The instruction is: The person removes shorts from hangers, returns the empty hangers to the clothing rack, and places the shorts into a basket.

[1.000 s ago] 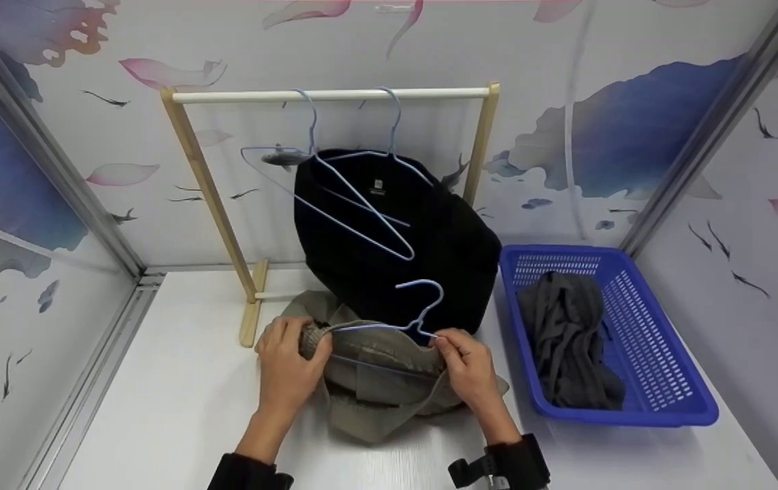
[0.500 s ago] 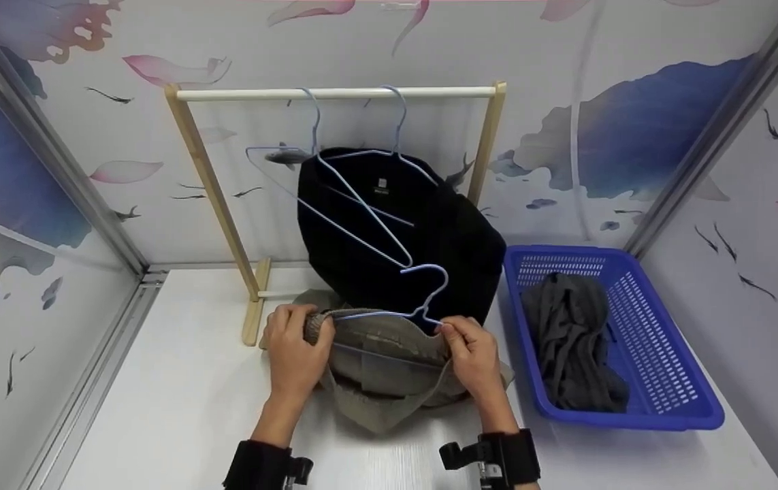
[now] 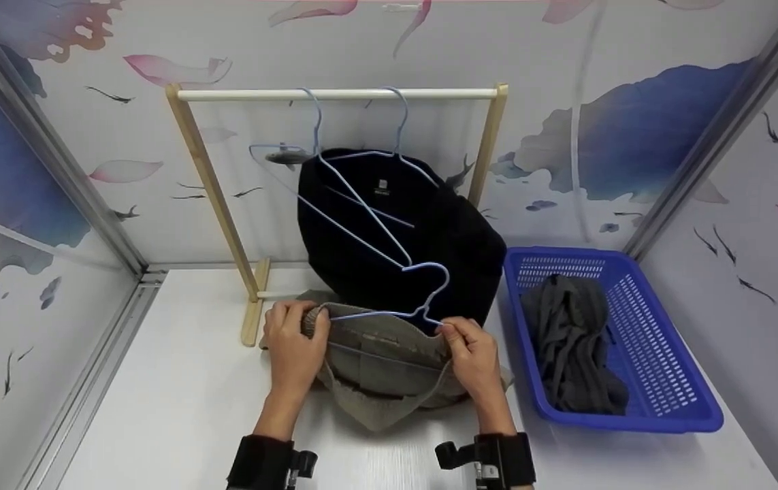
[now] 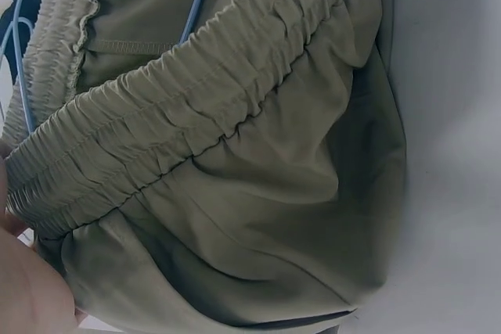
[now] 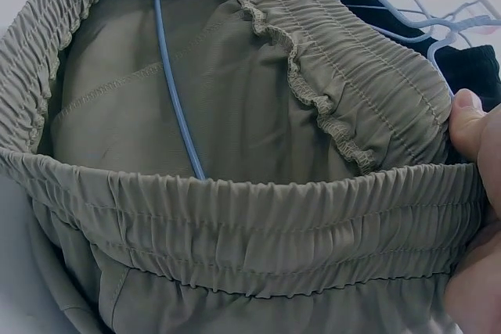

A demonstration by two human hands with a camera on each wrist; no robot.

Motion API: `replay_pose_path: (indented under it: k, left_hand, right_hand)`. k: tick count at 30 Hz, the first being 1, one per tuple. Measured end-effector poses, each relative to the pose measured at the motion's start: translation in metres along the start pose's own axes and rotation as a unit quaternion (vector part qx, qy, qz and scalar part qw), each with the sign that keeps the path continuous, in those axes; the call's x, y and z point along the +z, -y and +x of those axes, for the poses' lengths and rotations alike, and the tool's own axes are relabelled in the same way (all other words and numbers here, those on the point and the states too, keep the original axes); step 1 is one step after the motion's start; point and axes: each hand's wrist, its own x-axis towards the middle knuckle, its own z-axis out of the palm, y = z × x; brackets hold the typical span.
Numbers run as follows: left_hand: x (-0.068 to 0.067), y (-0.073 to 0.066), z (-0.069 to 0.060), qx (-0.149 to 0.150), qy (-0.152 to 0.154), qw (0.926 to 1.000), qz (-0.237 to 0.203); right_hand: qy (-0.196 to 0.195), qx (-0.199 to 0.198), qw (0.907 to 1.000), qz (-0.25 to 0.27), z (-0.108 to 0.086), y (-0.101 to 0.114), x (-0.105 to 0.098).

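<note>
Looks about midway, to judge from what hangs and what does not. On the desk (image 3: 177,401), standing toward the back: a rack (image 3: 354,94). To the right of it: a blue basket (image 3: 634,422). On the rack, already hung: a black shirt (image 3: 457,238). Low in front, not yet up: the pants (image 3: 375,405), apparently partway onto a hanger (image 3: 448,278), with bar inside waistband (image 5: 258,209) and hook clear of the rack. In the basket, crumpled, seemingly left to do: a grey cloth (image 3: 569,347). Before the shirt, bare on the rack: a spare hanger (image 3: 365,206). With the left hand (image 3: 293,347), back upward, gripping the waistband's left end; with the right hand (image 3: 474,354), pinching its right end against the hanger's shoulder.
</note>
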Motion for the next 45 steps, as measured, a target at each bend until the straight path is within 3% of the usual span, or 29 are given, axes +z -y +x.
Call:
replay_pose_path:
  k: [7, 14, 22, 28, 36, 45]
  left_hand:
    - [-0.003, 0.004, 0.008, -0.012, 0.025, 0.9996, -0.002]
    - [-0.003, 0.004, 0.015, -0.042, 0.065, 0.9967, 0.024]
    - [-0.004, 0.008, 0.017, -0.01, 0.09, 0.9945, 0.053]
    - [-0.008, 0.008, 0.016, -0.039, 0.114, 0.9914, 0.051]
    - [-0.009, 0.008, 0.02, -0.059, 0.113, 0.9908, 0.045]
    - [-0.009, 0.006, 0.023, -0.109, 0.119, 0.9869, -0.004]
  right_hand:
    - [0.003, -0.007, 1.0, -0.002, 0.007, -0.001, 0.003]
    - [0.01, 0.021, 0.9997, -0.002, 0.012, -0.004, 0.002]
    - [0.005, 0.015, 0.9999, 0.005, 0.013, -0.004, 0.001]
    - [0.007, 0.007, 0.9999, 0.01, 0.011, -0.004, 0.0]
    - [0.026, 0.001, 0.9987, 0.043, 0.009, -0.011, -0.002]
    - [0.04, 0.02, 0.9971, 0.062, 0.005, -0.017, -0.002]
